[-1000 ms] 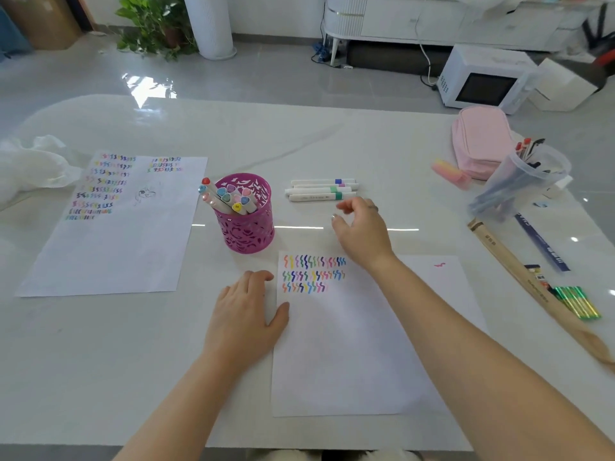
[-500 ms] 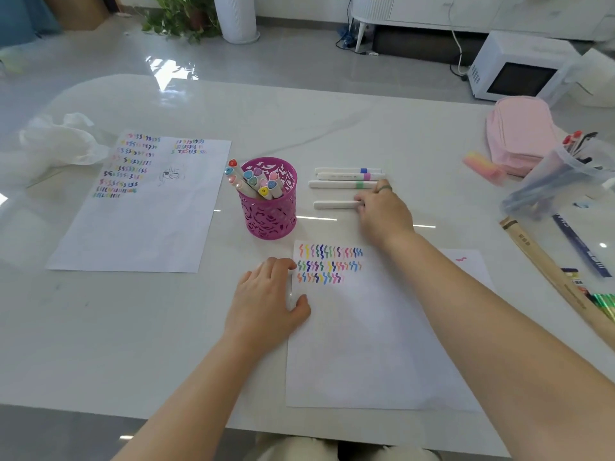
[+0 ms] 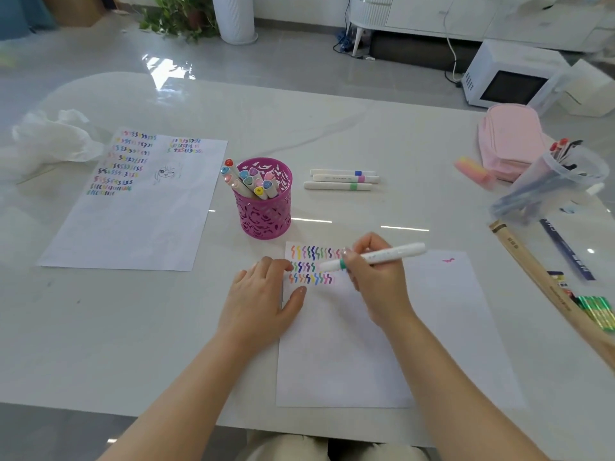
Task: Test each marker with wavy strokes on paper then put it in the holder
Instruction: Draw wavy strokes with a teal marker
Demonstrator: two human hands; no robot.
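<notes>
My right hand (image 3: pixel 376 277) grips a white marker (image 3: pixel 389 254) with a green band, held nearly level above the sheet of paper (image 3: pixel 382 327), its capped end pointing left over the rows of coloured wavy strokes (image 3: pixel 311 266). My left hand (image 3: pixel 263 301) lies flat, fingers spread, on the paper's left edge. The pink openwork holder (image 3: pixel 264 207) stands behind the paper with several markers in it. Three white markers (image 3: pixel 342 179) lie side by side on the table to the holder's right.
A second sheet covered in strokes (image 3: pixel 133 201) lies at left, with crumpled white plastic (image 3: pixel 53 141) beyond it. At right are a pink pencil case (image 3: pixel 509 138), a pink eraser (image 3: pixel 472 169), a clear cup of pens (image 3: pixel 552 184), a wooden ruler (image 3: pixel 539 281) and green pens (image 3: pixel 597 311).
My right hand picked one marker from the row behind the paper and brought it back over the strokes. Three markers stay in the row. My left hand stayed on the paper's edge.
</notes>
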